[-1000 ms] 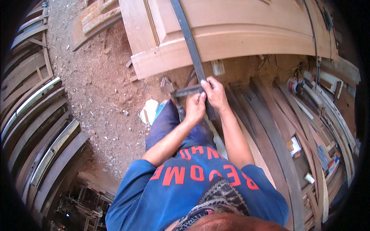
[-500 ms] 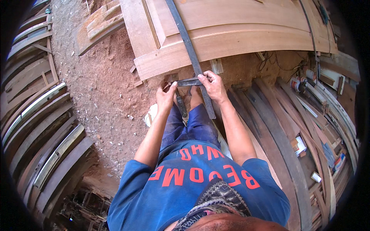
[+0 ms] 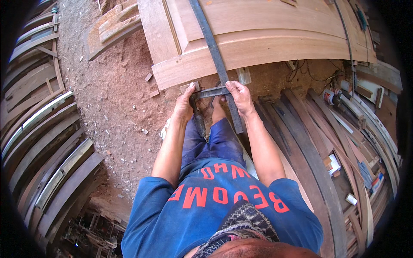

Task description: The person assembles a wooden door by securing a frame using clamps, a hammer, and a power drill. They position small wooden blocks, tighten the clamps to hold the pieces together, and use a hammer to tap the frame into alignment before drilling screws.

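Observation:
A bar clamp (image 3: 214, 49) lies with its long dark bar across a pale wooden panel door (image 3: 275, 49). The bar's near end juts past the door's near edge toward my legs. My right hand (image 3: 242, 99) is closed round the bar where the sliding jaw (image 3: 209, 92) meets it, thumb on top. At the jaw's outer end, my left hand (image 3: 184, 106) wraps the screw side with its thumb raised; most of its fingers are hidden. The dark screw handle (image 3: 199, 122) hangs below the jaw. Beside the left thumb shows a small brown wood piece (image 3: 197, 86).
A second clamp bar (image 3: 345, 32) crosses the door farther right. Stacked boards (image 3: 64, 172) line the left, and long planks (image 3: 301, 142) lie close on my right. Wood scraps (image 3: 154, 93) and sawdust cover the ground. Loose cables (image 3: 307, 75) lie under the door's right part.
My left hand has moved slightly up at the jaw's outer end, its pinch loosening into a raised thumb. The right hand stays at the bar, shifted a little.

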Available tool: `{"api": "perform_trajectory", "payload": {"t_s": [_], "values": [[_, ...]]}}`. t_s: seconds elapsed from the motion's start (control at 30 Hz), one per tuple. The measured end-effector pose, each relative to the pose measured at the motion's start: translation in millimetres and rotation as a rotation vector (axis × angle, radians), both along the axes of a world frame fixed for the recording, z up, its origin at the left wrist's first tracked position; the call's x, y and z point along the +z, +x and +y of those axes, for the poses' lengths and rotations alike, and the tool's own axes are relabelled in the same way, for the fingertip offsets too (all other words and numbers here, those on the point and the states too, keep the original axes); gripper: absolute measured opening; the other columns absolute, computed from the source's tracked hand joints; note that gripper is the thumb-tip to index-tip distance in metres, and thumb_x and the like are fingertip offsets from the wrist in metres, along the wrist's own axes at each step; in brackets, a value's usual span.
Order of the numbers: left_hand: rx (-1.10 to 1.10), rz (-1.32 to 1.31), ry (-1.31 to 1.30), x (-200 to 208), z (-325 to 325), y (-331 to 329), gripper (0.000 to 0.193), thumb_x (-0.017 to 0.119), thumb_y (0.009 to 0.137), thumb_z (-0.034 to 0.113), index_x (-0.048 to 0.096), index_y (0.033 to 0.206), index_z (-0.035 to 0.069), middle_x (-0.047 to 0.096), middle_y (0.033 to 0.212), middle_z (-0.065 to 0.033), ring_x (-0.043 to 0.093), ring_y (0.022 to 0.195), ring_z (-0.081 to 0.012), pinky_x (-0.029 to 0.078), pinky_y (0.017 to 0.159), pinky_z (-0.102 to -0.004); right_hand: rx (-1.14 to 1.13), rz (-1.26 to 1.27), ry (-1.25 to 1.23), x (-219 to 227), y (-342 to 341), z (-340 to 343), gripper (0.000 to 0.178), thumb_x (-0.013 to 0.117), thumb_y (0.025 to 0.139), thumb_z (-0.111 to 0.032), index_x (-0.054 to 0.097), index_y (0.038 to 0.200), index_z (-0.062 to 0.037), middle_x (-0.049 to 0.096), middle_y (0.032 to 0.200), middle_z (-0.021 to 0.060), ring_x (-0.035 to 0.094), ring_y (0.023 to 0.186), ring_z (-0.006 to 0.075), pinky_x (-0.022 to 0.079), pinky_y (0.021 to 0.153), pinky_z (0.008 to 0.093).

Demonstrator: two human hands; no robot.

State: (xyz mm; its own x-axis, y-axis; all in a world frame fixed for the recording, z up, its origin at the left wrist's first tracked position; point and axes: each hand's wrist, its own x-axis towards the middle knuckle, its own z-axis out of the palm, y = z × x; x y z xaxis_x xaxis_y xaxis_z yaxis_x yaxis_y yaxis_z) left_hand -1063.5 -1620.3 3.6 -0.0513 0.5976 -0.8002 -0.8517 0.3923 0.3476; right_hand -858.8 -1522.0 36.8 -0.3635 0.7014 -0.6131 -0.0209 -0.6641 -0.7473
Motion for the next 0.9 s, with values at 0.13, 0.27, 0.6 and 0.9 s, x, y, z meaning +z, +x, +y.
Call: {"api": "perform_trajectory", "payload": {"t_s": [0.13, 0.27, 0.6, 0.9], "values": [[-0.031, 0.091, -0.014, -18, -10, 2, 0.040, 0.083, 0.087, 0.033, 0.068, 0.113, 0.007, 0.071, 0.109, -0.0038, 0.063, 0.099, -0.0158, 0.047, 0.091, -0.0309, 0.150, -0.446, 0.072, 20, 3, -25, 0.051, 0.056, 0.104, -0.051, 0.065, 0.093, -0.0012, 0.070, 0.074, 0.0096, 0.066, 0.059, 0.0128, 0.052, 0.053, 0.0286], [-0.059, 0.143, -0.010, -17, -14, 7, 0.041, 0.083, 0.087, 0.027, 0.068, 0.117, 0.004, 0.068, 0.109, -0.0050, 0.061, 0.100, -0.0178, 0.047, 0.091, -0.0339, 0.163, -0.601, 0.339, -18, 10, -52, 0.054, 0.048, 0.107, -0.042, 0.062, 0.082, 0.0027, 0.063, 0.066, 0.0195, 0.068, 0.064, 0.0331, 0.049, 0.062, 0.0444], [-0.404, 0.857, 0.171, 98, -42, 73, 0.022, 0.072, 0.096, 0.018, 0.064, 0.108, 0.001, 0.067, 0.097, -0.0041, 0.062, 0.089, -0.0122, 0.052, 0.080, -0.0302, 0.238, -0.576, 0.346, -15, 17, -53, 0.054, 0.046, 0.107, -0.043, 0.061, 0.082, 0.0023, 0.064, 0.073, 0.0236, 0.066, 0.070, 0.0353, 0.049, 0.066, 0.0461], [-0.187, -0.074, 0.047, -6, 6, 111, 0.031, 0.067, 0.101, 0.037, 0.067, 0.113, 0.008, 0.066, 0.094, 0.0030, 0.061, 0.082, -0.0064, 0.051, 0.070, -0.0249, 0.219, -0.499, 0.365, 10, 11, -38, 0.040, 0.049, 0.103, -0.029, 0.057, 0.083, 0.0040, 0.066, 0.070, 0.0206, 0.067, 0.066, 0.0315, 0.050, 0.062, 0.0439]]}}
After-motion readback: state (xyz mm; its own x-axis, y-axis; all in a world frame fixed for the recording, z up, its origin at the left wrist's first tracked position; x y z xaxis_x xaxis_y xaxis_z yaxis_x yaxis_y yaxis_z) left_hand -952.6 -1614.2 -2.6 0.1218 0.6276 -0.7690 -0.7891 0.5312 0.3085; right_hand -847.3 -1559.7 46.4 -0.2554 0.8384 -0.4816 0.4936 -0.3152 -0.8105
